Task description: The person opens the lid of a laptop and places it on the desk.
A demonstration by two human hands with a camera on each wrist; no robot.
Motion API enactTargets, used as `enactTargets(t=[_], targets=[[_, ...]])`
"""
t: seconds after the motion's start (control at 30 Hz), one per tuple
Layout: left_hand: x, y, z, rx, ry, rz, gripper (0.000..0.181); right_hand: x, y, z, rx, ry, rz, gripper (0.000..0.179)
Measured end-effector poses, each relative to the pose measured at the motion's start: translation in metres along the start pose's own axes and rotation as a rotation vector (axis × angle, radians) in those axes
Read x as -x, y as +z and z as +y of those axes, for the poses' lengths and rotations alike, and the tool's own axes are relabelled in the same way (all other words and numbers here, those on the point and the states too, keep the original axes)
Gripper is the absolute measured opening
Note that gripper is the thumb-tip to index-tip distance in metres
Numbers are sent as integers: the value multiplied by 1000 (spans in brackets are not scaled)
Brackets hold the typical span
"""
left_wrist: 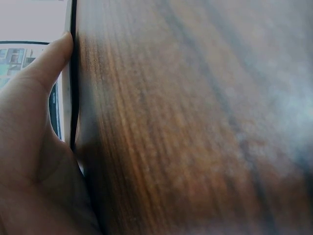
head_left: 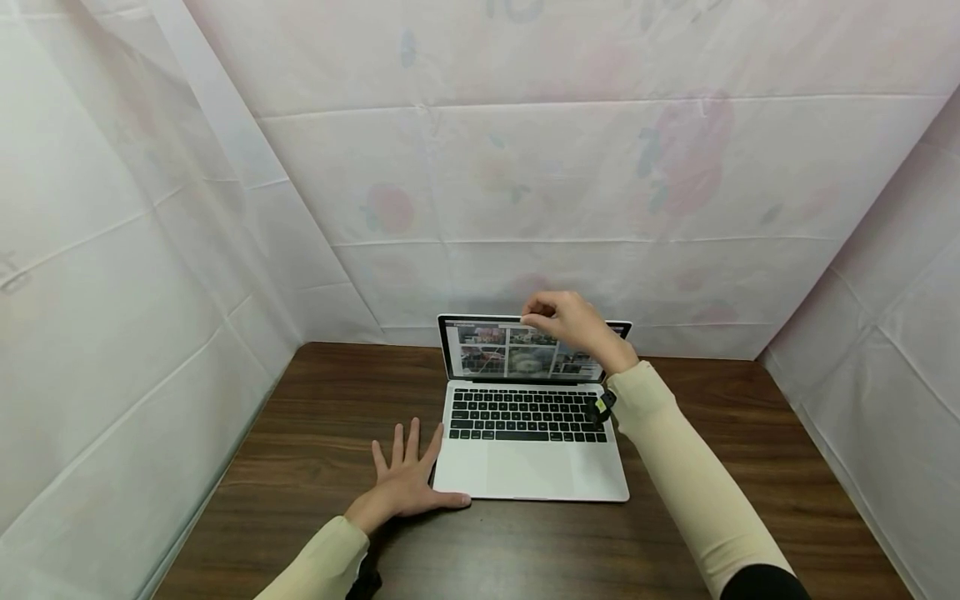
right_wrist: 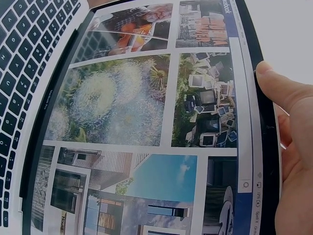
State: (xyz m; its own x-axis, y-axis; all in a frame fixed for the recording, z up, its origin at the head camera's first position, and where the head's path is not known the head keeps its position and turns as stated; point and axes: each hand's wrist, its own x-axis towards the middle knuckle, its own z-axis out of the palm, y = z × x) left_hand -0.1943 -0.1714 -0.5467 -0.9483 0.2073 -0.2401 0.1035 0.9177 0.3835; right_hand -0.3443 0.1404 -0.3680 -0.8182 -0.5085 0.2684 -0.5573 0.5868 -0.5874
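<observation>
A silver laptop [head_left: 528, 479] stands unfolded on the wooden table, its lit screen [right_wrist: 117, 103] showing a page of picture tiles. At the screen's top edge, my right hand [head_left: 572, 323] pinches the dark rim, thumb in front and curled fingers behind; the right forearm covers part of the screen's right side. My left hand [head_left: 407, 483] lies spread beside the laptop's front left corner, its straight thumb against the front edge. In the left wrist view the thumb [left_wrist: 49, 63] reaches along the laptop's side, and most other fingers are out of sight.
The brown wood table [head_left: 322, 417] extends on both sides of the laptop. White cloth with faint fruit prints hangs as a back wall [head_left: 525, 175] close behind the screen, and more cloth [head_left: 135, 292] encloses the left and right sides.
</observation>
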Motion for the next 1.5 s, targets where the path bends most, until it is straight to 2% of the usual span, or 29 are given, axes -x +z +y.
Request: enactTargets(t=[0.47,0.83,1.17,1.37,1.5], targets=[[-10,16,-11,2,-6,36,139,-5,1,4,10,3,2,10],[-7,16,-10,12,4,40,139,-7,0,8,2,20,-7,11],[-1,10,-2,32,19,31,137,-10,-3,10,-7,33,-25,11],[-2,12,-3,1,-9,15,138,-10,-5,9,-17,34,-31,10],[-3,15,-5,3,-10,28,138,-11,-6,7,-16,32,-30,11]])
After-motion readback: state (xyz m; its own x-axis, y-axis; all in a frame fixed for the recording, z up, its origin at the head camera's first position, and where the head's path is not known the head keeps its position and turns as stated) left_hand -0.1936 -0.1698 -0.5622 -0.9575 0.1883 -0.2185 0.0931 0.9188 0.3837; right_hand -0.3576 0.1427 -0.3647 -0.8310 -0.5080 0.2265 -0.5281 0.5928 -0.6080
